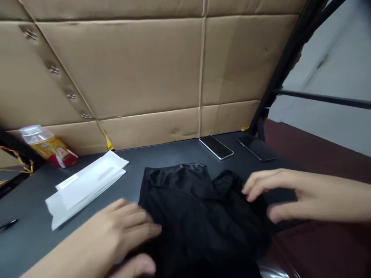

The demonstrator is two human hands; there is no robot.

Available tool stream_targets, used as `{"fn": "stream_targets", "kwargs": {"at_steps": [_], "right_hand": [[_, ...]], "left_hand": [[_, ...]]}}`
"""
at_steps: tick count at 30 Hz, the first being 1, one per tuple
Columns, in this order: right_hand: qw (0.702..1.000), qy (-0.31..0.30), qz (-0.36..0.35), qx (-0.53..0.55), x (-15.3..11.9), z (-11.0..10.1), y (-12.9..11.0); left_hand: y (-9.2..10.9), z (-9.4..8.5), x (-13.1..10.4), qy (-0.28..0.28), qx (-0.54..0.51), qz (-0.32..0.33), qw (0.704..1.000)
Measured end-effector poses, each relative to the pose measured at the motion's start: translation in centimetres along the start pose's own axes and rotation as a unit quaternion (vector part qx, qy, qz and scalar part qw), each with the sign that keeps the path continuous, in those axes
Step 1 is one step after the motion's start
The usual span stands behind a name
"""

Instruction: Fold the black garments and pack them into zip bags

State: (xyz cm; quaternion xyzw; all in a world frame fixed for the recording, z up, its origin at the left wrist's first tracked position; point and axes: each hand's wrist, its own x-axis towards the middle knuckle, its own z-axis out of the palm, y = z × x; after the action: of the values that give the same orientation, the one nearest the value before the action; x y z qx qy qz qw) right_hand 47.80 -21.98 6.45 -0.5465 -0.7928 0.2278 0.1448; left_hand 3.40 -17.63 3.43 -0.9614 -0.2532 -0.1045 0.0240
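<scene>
A black garment (197, 220) of thin, slightly shiny cloth lies rumpled at the near edge of the dark table, with a band along its far side and a raised fold at its right. My left hand (127, 227) rests at the garment's left side, fingers slightly bent over the cloth and thumb apart. At the right side, my right hand (278, 193) reaches in with its thumb and fingers spread. Its fingertips are close to the cloth; whether they touch it, I cannot tell. Both hands are somewhat blurred.
White paper sheets (89, 181) lie on the table (162, 154) at left, near a pen (8, 224) and a tilted plastic container (49, 146). Two phones (216, 147) (256, 148) lie at the back right. Cardboard (150, 65) walls the back; a black frame (278, 73) stands at right.
</scene>
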Motion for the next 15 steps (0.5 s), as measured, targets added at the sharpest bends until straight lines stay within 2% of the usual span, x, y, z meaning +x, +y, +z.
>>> {"fn": "stream_targets", "kwargs": {"at_steps": [1, 2, 4, 7, 10, 12, 15], "right_hand": [[0.999, -0.028, 0.006, 0.019, 0.8, 0.8, 0.0], [1.0, -0.011, 0.009, 0.026, 1.9, 1.7, -0.2], [0.998, 0.06, 0.002, -0.008, 4.7, 3.2, -0.6], [0.994, 0.086, -0.024, -0.059, 8.8, 4.9, -1.2], [0.993, 0.053, -0.048, -0.099, 12.3, 5.4, -1.4], [0.992, 0.042, -0.056, -0.106, 14.3, 5.3, -1.3], [0.993, 0.06, -0.041, -0.094, 17.3, 5.0, -1.0]], "left_hand": [[-0.6, 0.1, 1.4, -0.01, -0.027, -0.013, 1.0], [-1.3, 0.3, 3.0, -0.019, -0.036, -0.026, 0.999], [-3.2, 1.0, 6.4, 0.014, -0.017, -0.067, 0.997], [-6.2, 2.3, 10.0, -0.02, 0.01, -0.138, 0.99], [-8.9, 3.1, 11.1, -0.053, 0.003, -0.15, 0.987], [-10.1, 3.3, 10.8, -0.031, -0.001, -0.162, 0.986], [-10.8, 3.9, 10.1, 0.006, -0.014, -0.18, 0.984]]}}
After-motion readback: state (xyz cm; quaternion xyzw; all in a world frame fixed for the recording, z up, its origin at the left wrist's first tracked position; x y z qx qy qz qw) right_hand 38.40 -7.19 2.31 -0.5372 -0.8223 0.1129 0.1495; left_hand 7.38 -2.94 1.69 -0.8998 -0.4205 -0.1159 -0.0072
